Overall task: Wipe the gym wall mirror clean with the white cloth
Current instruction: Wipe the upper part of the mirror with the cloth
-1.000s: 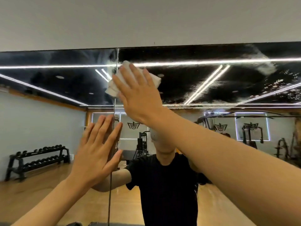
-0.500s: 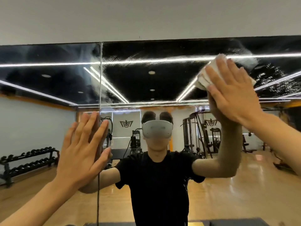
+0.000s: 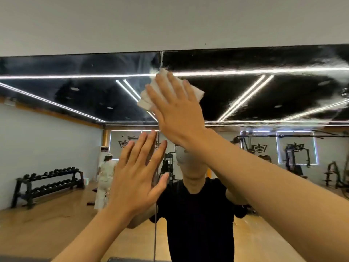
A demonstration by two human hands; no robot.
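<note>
While the left grip (image 3: pixel 136 178) is resting flat and wide on the mirror (image 3: pixel 56 95), the right grip (image 3: pixel 177 112), fingers (image 3: pixel 170 82) straight, is pressing the white cloth (image 3: pixel 146 99) against it, high up beside the panel seam (image 3: pixel 161 59).

Right hand (image 3: pixel 177 110) presses white cloth (image 3: pixel 151 95) flat on mirror (image 3: pixel 264 95); left hand (image 3: pixel 136 178) beside

Head-worn camera faces the wall mirror (image 3: pixel 56 95) squarely, within arm's reach.
</note>
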